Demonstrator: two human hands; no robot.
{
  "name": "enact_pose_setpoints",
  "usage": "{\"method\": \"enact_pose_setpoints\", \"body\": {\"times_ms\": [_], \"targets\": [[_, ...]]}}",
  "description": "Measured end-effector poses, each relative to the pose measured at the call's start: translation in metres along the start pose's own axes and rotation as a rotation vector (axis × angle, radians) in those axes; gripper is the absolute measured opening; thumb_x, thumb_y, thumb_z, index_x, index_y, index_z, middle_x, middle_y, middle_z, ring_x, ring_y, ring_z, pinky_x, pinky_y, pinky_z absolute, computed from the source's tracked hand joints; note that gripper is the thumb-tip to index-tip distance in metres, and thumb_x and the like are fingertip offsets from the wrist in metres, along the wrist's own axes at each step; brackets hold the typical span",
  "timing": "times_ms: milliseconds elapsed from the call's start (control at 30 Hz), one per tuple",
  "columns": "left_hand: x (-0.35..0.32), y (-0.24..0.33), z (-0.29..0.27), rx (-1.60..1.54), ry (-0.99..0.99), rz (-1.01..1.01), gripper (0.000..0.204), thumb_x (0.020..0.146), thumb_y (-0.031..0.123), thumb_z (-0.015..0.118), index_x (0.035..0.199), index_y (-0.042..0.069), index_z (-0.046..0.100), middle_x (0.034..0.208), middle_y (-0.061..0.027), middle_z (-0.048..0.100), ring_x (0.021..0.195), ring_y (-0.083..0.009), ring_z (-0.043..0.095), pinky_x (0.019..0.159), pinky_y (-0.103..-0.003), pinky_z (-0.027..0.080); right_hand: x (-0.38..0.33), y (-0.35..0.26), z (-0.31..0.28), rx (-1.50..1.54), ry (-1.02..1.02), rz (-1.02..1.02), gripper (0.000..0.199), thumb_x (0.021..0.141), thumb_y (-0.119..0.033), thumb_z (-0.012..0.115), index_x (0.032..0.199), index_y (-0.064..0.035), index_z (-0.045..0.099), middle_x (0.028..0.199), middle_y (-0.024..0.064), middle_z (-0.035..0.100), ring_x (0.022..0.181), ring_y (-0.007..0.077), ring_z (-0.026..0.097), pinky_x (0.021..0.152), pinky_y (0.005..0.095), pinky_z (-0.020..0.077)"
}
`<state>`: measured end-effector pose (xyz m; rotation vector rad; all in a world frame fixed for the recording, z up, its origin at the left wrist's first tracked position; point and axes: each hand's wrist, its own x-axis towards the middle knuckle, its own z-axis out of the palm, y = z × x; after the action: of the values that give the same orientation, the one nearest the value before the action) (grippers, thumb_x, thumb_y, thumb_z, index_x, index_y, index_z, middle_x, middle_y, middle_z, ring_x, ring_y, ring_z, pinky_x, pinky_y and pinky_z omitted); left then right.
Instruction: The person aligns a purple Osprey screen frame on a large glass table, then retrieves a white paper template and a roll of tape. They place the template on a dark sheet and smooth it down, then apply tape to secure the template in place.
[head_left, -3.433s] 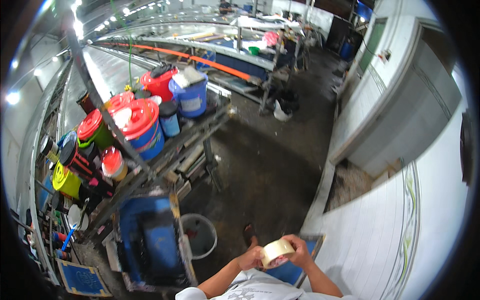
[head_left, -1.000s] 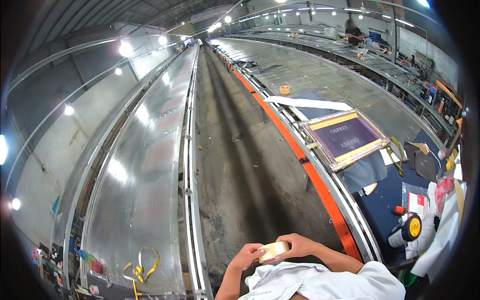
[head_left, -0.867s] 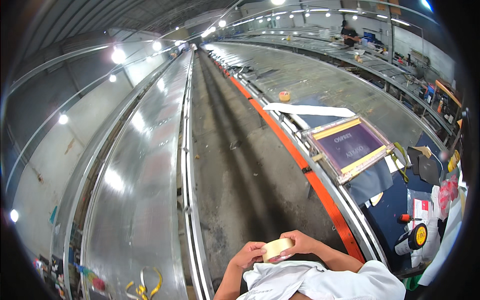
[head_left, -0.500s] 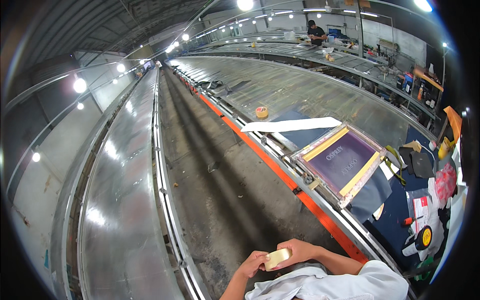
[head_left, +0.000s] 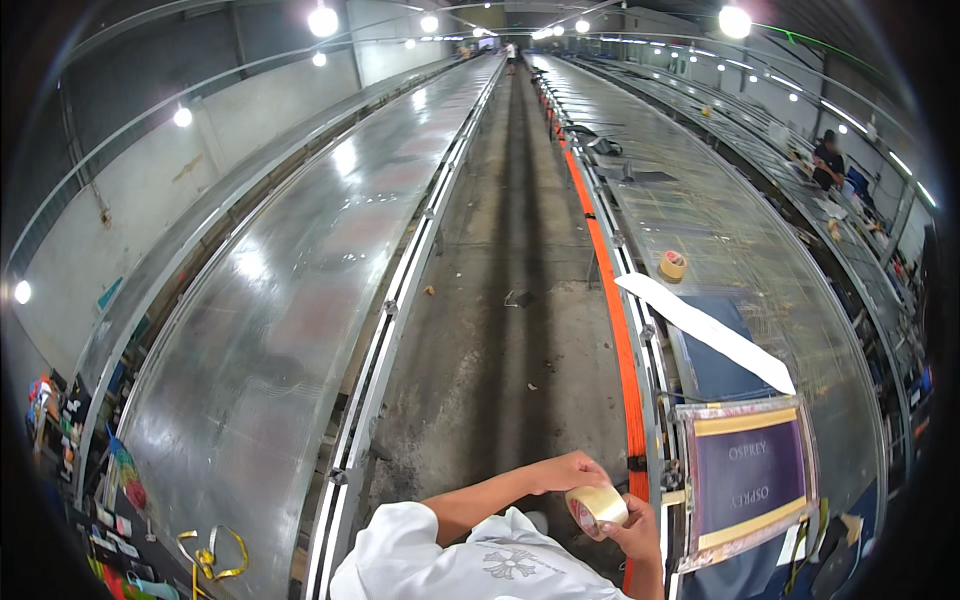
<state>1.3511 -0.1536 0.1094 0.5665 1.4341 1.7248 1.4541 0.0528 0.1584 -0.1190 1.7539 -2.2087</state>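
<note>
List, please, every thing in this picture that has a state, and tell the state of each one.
Roll of clear tape: held in both hands, off the table.
Left hand: fingers on the roll's top.
Right hand: gripping the roll from below.
Second tape roll: lying flat on the right table.
Printing screen frame: lying flat on blue fabric.
Ceiling lamps: lit.

Ahead: concrete aisle [head_left: 505, 330], only small litter.
Left: long shiny worktop [head_left: 290, 300], bare surface.
Right: framed printing screen [head_left: 748, 480], white strip [head_left: 705, 330] and tape roll [head_left: 673, 265] crowd the worktop.
</note>
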Motion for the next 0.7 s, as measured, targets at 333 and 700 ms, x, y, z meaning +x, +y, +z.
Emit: {"method": "enact_pose_setpoints", "body": {"times_ms": [333, 700], "targets": [[0.179, 0.063, -0.025, 0.701, 0.268, 0.586, 0.039, 0.104, 0.026, 0.051, 0.133, 0.002, 0.059, 0.134, -0.0184, 0.059, 0.118, -0.037, 0.058, 0.101, -0.042, 0.046, 0.125, -0.046, -0.103, -0.776, 0.623, -0.151, 0.035, 0.079, -0.02, 0.085, 0.088, 0.0004, 0.058, 0.074, 0.0173, 0.064, 0.066, 0.0241, 0.062, 0.061, 0.0368, 0.0488], [0.36, 0.135, -0.157, 0.799, 0.019, 0.638, 0.033, 0.101, 0.021, 0.056, 0.128, 0.003, 0.064, 0.129, -0.015, 0.063, 0.117, -0.0334, 0.06, 0.099, -0.041, 0.048, 0.281, -0.082, -0.201, -0.806, 0.813, -0.203, 0.038, 0.075, -0.019, 0.087, 0.092, 0.0016, 0.06, 0.074, 0.0165, 0.063, 0.068, 0.0289, 0.064, 0.064, 0.0376, 0.049]]}}
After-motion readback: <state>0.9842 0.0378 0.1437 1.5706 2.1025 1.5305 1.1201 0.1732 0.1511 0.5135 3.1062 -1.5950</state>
